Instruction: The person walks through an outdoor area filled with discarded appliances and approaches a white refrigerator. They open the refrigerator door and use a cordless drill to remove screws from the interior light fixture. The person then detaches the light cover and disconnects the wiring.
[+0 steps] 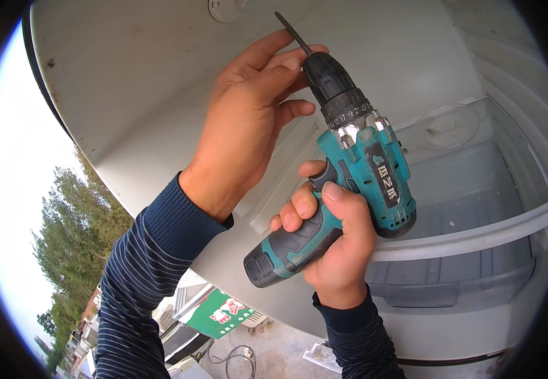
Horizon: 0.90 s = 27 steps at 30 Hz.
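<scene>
One cordless drill (350, 183), two hands, one open white appliance cabinet (160, 95) behind them. The drill has a teal body with dark grey grip panels, a black chuck with a numbered collar, and a thin dark bit (291, 31) pointing up and to the left — toward the cabinet's inner wall. It is held in mid-air in front of the cabinet, at the centre of the view.

Right hand (331, 243): wrapped tight around the drill's handle from below, thumb across the grip, forefinger up by the trigger.

Left hand (252, 120): fingers curled onto the black chuck, thumb lying against its side; the two hands are close together but do not touch.

Inside the cabinet, lower right, one translucent grey drawer (470, 189) sits under a white shelf rail (476, 237) — nothing can be seen in it. One round clear fitting (446, 125) is fixed on the wall above it.

Both forearms wear dark blue striped sleeves (141, 278). Trees (72, 234) and a green sign (220, 312) lie beyond the cabinet's edge, lower left.
</scene>
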{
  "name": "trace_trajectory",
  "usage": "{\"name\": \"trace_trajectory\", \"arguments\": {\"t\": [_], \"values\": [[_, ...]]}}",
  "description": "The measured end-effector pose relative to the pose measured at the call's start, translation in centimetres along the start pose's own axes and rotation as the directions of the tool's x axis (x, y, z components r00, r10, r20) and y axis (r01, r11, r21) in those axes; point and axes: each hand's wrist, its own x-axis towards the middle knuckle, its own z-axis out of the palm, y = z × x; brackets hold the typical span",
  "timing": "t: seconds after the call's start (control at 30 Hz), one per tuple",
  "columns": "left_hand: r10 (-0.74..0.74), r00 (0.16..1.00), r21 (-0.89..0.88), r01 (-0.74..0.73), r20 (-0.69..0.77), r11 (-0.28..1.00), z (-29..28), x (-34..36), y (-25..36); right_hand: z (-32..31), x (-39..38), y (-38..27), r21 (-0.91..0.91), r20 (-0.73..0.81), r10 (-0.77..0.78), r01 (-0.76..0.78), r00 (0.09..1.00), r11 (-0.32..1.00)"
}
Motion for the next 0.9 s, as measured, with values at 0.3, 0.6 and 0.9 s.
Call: {"name": "trace_trajectory", "arguments": {"t": [0.3, 0.6, 0.9], "values": [[-0.017, 0.998, -0.067, 0.02, 0.053, 0.998, -0.2, 2.6, -1.1, 0.0, 1.1, -0.5, 0.085, -0.013, -0.038, 0.039, 0.999, 0.996], [-0.106, 0.989, -0.234, 0.08, -0.099, 0.969, 0.4, 2.9, 0.1, 0.4, 0.9, -1.1, 0.067, 0.047, -0.02, 0.017, 0.999, 0.998], [-0.159, 0.921, -0.339, 0.031, -0.356, 0.94, 1.9, 3.5, -2.7, -1.2, 2.9, -2.0, -0.419, -0.466, -0.121, -0.098, 0.877, 0.903]]}}
